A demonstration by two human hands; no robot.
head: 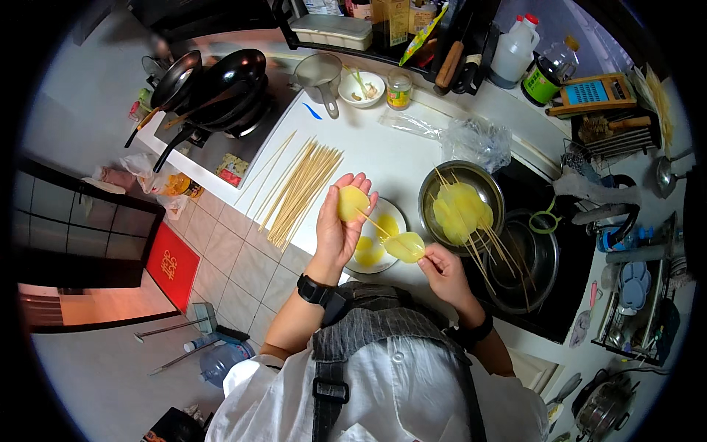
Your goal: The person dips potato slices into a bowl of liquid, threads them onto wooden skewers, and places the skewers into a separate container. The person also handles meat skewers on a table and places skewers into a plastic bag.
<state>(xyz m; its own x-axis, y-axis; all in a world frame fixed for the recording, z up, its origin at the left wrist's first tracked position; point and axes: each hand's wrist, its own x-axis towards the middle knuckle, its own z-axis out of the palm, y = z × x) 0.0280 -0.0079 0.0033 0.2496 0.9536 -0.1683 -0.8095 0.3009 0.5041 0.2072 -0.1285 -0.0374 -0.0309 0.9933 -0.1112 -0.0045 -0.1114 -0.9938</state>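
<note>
My left hand [343,240] is palm up, holding a round yellow slice, probably potato [351,202]. A thin bamboo skewer [375,223] runs from that slice's lower edge towards a second yellow slice [407,247]. The fingertips of my right hand [445,272] pinch the second slice at its right edge. Below both hands sits a white plate [401,216] with more yellow slices [368,255] on it, partly covered by my left hand. To the right, a steel bowl [426,221] holds several skewered slices [463,211], their sticks jutting over the rim.
Loose bamboo skewers [304,190] lie left on the white counter [364,146]. Behind are a saucepan [319,77], a small white bowl [345,88], a glass jar [399,91] and plastic bags [478,141]. Woks [232,83] stand on the left stove; a dark basin [547,271] is at right.
</note>
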